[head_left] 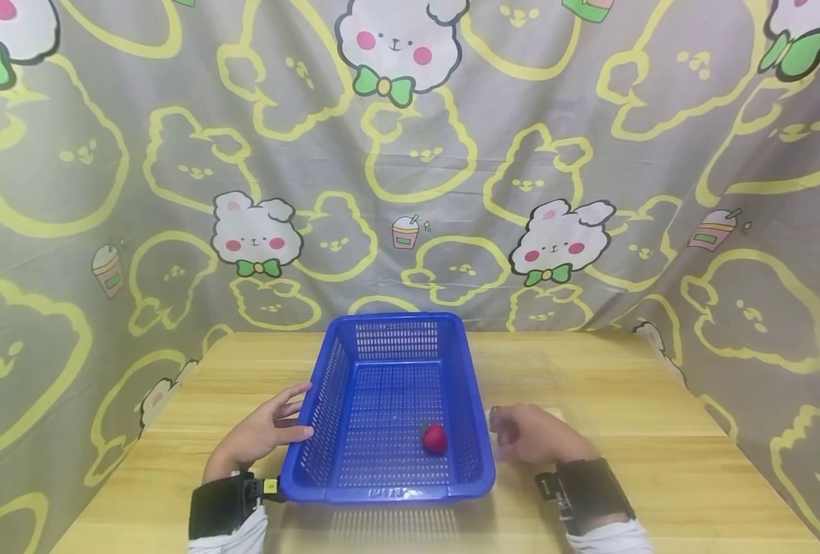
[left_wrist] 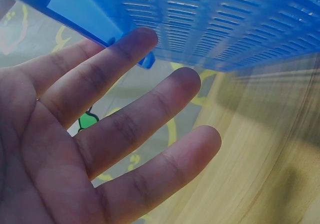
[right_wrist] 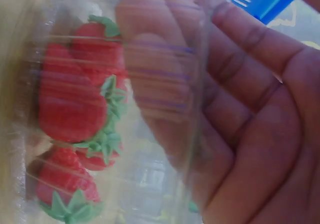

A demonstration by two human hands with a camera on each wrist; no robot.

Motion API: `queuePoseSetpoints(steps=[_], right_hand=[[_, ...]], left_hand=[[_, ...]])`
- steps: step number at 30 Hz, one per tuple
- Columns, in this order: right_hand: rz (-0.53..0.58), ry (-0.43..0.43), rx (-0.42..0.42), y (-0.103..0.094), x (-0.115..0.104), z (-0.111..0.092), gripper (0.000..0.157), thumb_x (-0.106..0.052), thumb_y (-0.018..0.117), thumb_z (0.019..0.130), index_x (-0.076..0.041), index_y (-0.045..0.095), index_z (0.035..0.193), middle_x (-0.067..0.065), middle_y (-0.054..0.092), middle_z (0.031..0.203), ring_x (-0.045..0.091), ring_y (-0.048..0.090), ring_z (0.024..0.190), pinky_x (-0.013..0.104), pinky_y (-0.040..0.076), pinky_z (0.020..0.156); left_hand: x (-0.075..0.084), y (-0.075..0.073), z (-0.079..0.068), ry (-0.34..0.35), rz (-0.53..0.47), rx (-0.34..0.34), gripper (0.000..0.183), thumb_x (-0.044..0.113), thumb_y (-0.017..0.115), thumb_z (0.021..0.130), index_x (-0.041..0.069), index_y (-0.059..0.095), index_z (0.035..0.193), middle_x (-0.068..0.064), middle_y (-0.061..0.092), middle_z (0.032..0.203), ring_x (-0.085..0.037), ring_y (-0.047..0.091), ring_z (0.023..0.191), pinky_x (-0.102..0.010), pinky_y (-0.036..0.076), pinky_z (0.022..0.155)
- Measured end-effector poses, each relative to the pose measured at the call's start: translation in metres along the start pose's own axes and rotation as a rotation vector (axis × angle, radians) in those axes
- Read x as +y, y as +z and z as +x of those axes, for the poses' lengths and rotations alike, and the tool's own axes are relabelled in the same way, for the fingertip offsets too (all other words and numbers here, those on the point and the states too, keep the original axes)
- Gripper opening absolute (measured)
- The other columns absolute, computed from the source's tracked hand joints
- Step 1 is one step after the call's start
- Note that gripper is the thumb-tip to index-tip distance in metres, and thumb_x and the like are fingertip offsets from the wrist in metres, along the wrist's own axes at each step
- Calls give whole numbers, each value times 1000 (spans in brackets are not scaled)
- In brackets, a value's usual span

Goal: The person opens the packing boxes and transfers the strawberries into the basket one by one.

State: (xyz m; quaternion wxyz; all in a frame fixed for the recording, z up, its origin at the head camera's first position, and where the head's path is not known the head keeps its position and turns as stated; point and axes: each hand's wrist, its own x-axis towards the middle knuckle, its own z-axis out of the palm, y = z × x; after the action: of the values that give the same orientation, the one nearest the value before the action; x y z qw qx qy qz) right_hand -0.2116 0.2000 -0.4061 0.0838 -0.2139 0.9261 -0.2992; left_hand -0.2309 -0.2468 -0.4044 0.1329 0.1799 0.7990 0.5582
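In the head view a blue plastic basket (head_left: 389, 492) has slatted walls, and one red strawberry (head_left: 435, 439) lies inside, towards its near right. My left hand (head_left: 265, 429) is at the basket's left wall, fingers spread and fairly straight, fingertips right by it. Beyond the basket's right wall is my right hand (head_left: 538, 435), its fingers bent. The right wrist view shows a clear plastic box (right_wrist: 22, 159) with several strawberries (right_wrist: 72, 96), red with green leaves. Through its wall show the right fingers (right_wrist: 155, 58), close above the fruit; I cannot tell whether they pinch a strawberry.
A light wooden table (head_left: 659, 462) carries everything. Behind and at both sides hangs a grey curtain (head_left: 355, 169) with yellow outlines and white rabbit faces. Black straps (head_left: 593, 492) circle both wrists, with white sleeves behind.
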Motion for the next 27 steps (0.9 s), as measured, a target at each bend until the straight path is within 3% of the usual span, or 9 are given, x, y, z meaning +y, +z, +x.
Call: queuePoseSetpoints(steps=[4, 8, 11, 15, 19, 27], right_hand=[[-22, -8, 57, 2, 5, 3, 26, -20, 77, 80, -9, 68, 102, -5, 63, 81, 15, 59, 75, 39, 51, 68], [-32, 75, 135, 1, 8, 3, 17, -16, 73, 84, -9, 68, 99, -2, 66, 88, 15, 60, 80, 43, 52, 77], [-27, 141, 174, 0, 8, 3, 12, -10, 73, 82, -9, 67, 92, -2, 64, 82, 14, 58, 74, 41, 52, 74], [-53, 167, 206, -2, 8, 2, 11, -5, 73, 78, -10, 64, 82, -3, 60, 72, 14, 55, 68, 37, 51, 68], [-76, 184, 216, -3, 9, 1, 12, -2, 73, 74, -9, 64, 80, -2, 60, 71, 15, 55, 67, 37, 51, 66], [-94, 199, 155, -3, 11, 0, 14, 2, 71, 69, -11, 66, 71, -3, 61, 67, 16, 53, 63, 33, 46, 57]], left_hand=[[-1, 0, 0, -13, -5, 8, 81, 13, 70, 89, -2, 20, 151, -39, 33, 143, -54, 45, 122, -57, 48, 92], [-1, 0, 0, -11, -3, 5, 81, 14, 70, 89, -3, 20, 151, -38, 33, 143, -53, 46, 122, -57, 47, 92], [-1, -1, 0, 3, -5, -7, 81, 13, 69, 90, -4, 18, 150, -39, 33, 143, -53, 46, 122, -56, 48, 92], [0, -2, -1, 15, -8, -21, 80, 12, 68, 91, -5, 17, 150, -39, 34, 142, -52, 47, 122, -55, 49, 92], [1, -2, -1, 19, -14, -27, 80, 12, 68, 91, -5, 17, 150, -39, 34, 142, -52, 47, 121, -54, 49, 92], [2, -1, 0, 19, -14, -22, 82, 12, 69, 89, -6, 18, 150, -39, 34, 142, -53, 46, 122, -55, 48, 92]])
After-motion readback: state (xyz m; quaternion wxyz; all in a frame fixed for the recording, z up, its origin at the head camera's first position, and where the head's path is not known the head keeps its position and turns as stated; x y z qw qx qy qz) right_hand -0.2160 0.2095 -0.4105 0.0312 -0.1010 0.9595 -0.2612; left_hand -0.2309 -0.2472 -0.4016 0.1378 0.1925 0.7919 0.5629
